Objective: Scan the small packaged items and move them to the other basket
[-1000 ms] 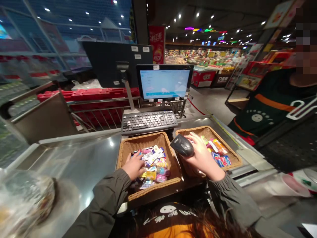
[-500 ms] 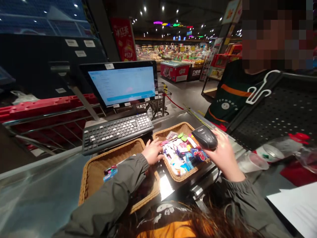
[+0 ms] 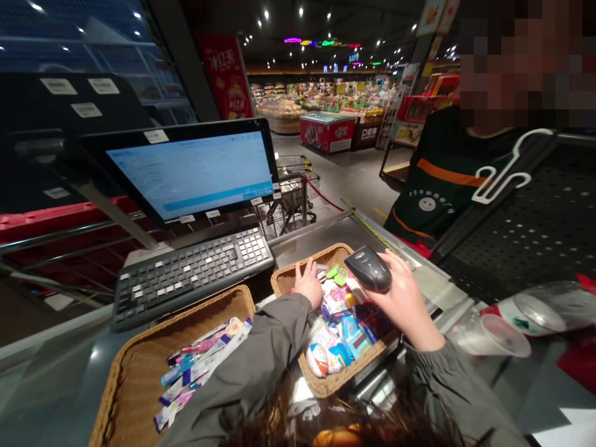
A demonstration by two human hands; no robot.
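Observation:
My right hand (image 3: pixel 405 298) is wrapped round a black handheld barcode scanner (image 3: pixel 370 269), whose head points left over the right wicker basket (image 3: pixel 326 389). That basket is full of small, colourful packaged items (image 3: pixel 342 329). My left hand (image 3: pixel 308 284) is over its far left part, fingers spread at the edge of the packets; its palm side is hidden. A second wicker basket (image 3: pixel 123 379), to the left, holds several slim, bright packages (image 3: pixel 200 366). My left sleeve covers part of both baskets.
A keyboard (image 3: pixel 195 270) stands behind the left basket, with a lit monitor (image 3: pixel 200 174) above it. Across the counter (image 3: pixel 321 233) on the right is a person in a dark apron (image 3: pixel 428 180). A white hanger (image 3: pixel 503 171), a black perforated panel (image 3: pixel 540 211) and a plastic cup (image 3: pixel 503 335) are at the right.
My left hand has moved right, from between the baskets to over the right one. More packages show in the left basket. The view has shifted slightly; the scanner stays in my right hand.

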